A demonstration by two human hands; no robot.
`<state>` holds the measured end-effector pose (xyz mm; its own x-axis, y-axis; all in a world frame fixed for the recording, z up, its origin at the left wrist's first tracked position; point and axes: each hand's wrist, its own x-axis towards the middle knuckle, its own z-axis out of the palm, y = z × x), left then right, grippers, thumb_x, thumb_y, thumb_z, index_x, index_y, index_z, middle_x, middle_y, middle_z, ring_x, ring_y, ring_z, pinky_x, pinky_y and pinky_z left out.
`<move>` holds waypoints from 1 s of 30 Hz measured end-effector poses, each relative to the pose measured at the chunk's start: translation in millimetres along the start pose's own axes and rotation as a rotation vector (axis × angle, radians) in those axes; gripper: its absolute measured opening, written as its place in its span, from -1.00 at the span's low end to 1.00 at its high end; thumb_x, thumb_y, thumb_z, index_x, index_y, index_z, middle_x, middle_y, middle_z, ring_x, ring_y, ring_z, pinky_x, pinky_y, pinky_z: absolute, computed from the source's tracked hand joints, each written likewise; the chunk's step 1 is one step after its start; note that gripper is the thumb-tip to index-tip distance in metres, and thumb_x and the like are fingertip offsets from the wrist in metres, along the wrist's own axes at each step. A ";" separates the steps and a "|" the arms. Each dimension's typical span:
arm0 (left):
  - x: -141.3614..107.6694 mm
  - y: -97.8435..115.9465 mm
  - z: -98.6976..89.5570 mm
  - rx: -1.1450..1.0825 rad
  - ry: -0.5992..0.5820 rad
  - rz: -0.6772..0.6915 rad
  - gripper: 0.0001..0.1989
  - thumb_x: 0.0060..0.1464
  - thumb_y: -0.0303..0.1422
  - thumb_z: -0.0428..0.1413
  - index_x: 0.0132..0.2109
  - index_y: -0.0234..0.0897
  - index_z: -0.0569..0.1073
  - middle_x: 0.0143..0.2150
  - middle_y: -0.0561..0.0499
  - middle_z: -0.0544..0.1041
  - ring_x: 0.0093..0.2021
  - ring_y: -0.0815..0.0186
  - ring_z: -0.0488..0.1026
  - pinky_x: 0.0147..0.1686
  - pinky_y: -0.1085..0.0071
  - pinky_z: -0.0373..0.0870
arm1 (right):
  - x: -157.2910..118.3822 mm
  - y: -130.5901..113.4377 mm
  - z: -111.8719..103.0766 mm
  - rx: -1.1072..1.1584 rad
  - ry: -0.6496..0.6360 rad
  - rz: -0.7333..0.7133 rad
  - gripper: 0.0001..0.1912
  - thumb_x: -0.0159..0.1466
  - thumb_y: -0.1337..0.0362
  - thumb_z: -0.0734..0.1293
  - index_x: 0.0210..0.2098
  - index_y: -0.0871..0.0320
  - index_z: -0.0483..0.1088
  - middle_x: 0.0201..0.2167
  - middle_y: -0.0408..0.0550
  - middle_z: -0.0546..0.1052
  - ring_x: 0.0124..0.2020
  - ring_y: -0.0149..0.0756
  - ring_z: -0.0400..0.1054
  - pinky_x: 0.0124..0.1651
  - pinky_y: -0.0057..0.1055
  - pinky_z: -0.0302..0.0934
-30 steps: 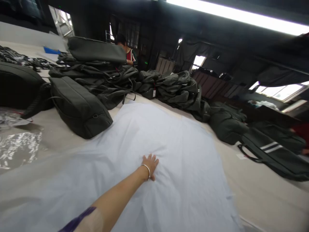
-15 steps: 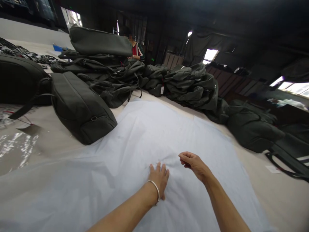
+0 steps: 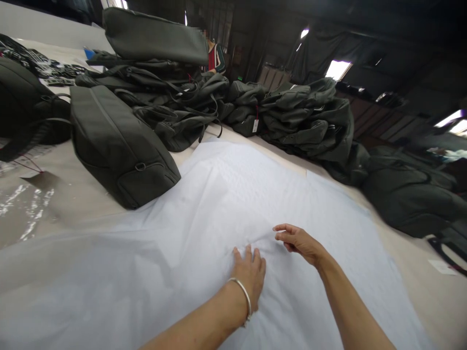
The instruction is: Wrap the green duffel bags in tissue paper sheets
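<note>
A large, thin white sheet, creased in places, is spread over the table before me. Flat on it, fingers spread, rests my left hand, with a silver bangle at the wrist. To its right my right hand hovers just over the sheet, thumb and fingers curved and apart, and I see nothing between them. The sheet puckers slightly around and between my hands. A dark green bag with a zip and a small ring lies at the sheet's left edge.
Piled dark green bags line the far side, with more bags toward the right. Clear plastic lies at left beside a hang tag. Behind the pile is another person in a striped top.
My right hand's thumb and fingertips, pinched before, have come apart. The left hand stays flat on the sheet. The whole view has shifted a little.
</note>
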<state>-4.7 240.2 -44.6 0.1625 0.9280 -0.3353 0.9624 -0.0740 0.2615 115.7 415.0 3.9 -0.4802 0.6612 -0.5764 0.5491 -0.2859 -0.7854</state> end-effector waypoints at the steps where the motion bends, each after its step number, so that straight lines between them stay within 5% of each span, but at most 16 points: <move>1: -0.4 0.1 -1.0 0.002 -0.005 -0.001 0.16 -0.20 0.03 0.35 0.40 -0.29 -0.04 0.43 -0.30 -0.09 0.38 -0.23 -0.16 0.16 -0.38 -0.03 | -0.8 -0.4 -2.7 -0.005 0.018 0.006 -0.59 0.00 0.18 0.52 -0.16 0.11 0.49 -0.47 -0.19 0.47 -0.56 -0.51 0.19 -0.48 -0.50 0.05; 5: -1.2 -0.7 -1.4 0.008 -0.006 0.003 0.16 -0.21 0.02 0.35 0.40 -0.30 -0.04 0.42 -0.31 -0.08 0.38 -0.23 -0.15 0.16 -0.38 -0.02 | -8.7 -4.4 -11.1 0.019 0.089 0.018 -0.61 0.11 0.15 0.45 -0.06 0.02 0.47 -0.11 -0.08 0.53 -0.37 -0.46 0.36 -0.40 -0.52 0.18; 10: 2.5 -1.6 -7.8 0.011 -0.043 0.005 0.19 -0.26 0.00 0.38 0.40 -0.29 -0.02 0.42 -0.32 -0.08 0.37 -0.26 -0.15 0.14 -0.34 0.02 | -34.5 -5.0 -2.6 0.271 0.047 -0.108 -0.43 0.17 0.09 0.43 0.15 -0.11 0.31 0.31 -0.07 0.20 -0.02 -0.23 0.42 -0.12 -0.39 0.33; 12: 5.7 -1.9 -19.7 -0.008 -0.051 -0.005 0.03 -0.17 0.07 0.31 0.35 -0.27 0.14 0.38 -0.32 0.07 0.34 -0.24 -0.01 0.15 -0.28 0.03 | -46.1 0.4 5.2 0.340 0.037 -0.125 -0.30 0.15 0.07 0.45 0.24 -0.18 0.17 0.35 -0.05 0.12 -0.01 -0.19 0.43 -0.09 -0.33 0.34; 15: 10.7 -3.8 -45.6 -0.040 -0.001 0.015 -0.33 0.08 0.13 0.08 0.14 -0.29 0.44 0.12 -0.30 0.46 0.13 -0.14 0.34 0.16 -0.13 0.06 | -59.7 14.2 15.2 0.348 0.048 -0.091 -0.14 0.15 0.05 0.46 0.32 -0.23 -0.02 0.25 0.01 0.28 -0.28 -0.32 0.48 -0.32 -0.40 0.33; 17: 12.9 -6.4 -62.4 -0.062 0.008 0.041 -0.36 0.12 0.15 0.01 0.05 -0.31 0.49 -0.05 -0.28 0.56 -0.03 -0.09 0.47 0.08 -0.04 0.17 | -65.9 24.5 19.7 0.357 0.065 -0.089 -0.11 0.17 0.07 0.45 0.33 -0.23 -0.08 0.07 -0.02 0.46 -0.52 -0.48 0.33 -0.49 -0.48 0.19; 20: 12.9 -12.7 -78.2 -0.094 -0.062 0.058 -0.26 0.03 0.25 0.00 0.03 -0.31 0.49 -0.13 -0.30 0.59 -0.16 -0.10 0.52 -0.11 0.06 0.34 | -73.1 36.6 25.3 0.437 0.065 -0.090 -0.14 0.20 0.12 0.44 0.33 -0.22 -0.09 -0.16 -0.11 0.54 -0.62 -0.56 0.10 -0.55 -0.55 0.04; 27: -0.1 -28.0 -66.5 -0.072 -0.116 0.162 -0.08 -0.24 0.27 0.18 0.15 -0.26 0.40 0.08 -0.30 0.48 0.05 -0.18 0.40 -0.04 -0.01 0.35 | -101.4 38.9 50.3 0.718 -0.017 -0.119 -0.24 0.21 0.15 0.43 0.29 -0.22 0.04 -0.36 -0.19 0.47 -0.62 -0.58 -0.11 -0.54 -0.56 -0.07; 30: -2.6 -27.6 -58.4 -0.127 -0.079 0.128 -0.17 -0.08 0.24 0.09 0.15 -0.29 0.40 0.16 -0.29 0.41 0.13 -0.17 0.33 0.04 -0.06 0.28 | -119.3 33.5 67.2 0.716 0.028 -0.133 -0.23 0.16 0.08 0.45 0.27 -0.23 0.07 -0.35 -0.19 0.45 -0.62 -0.54 -0.10 -0.52 -0.51 -0.03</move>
<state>-44.3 261.2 1.9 0.3030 0.8820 -0.3609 0.8984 -0.1380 0.4169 145.4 279.9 31.3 -0.4885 0.7367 -0.4675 -0.0992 -0.5792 -0.8091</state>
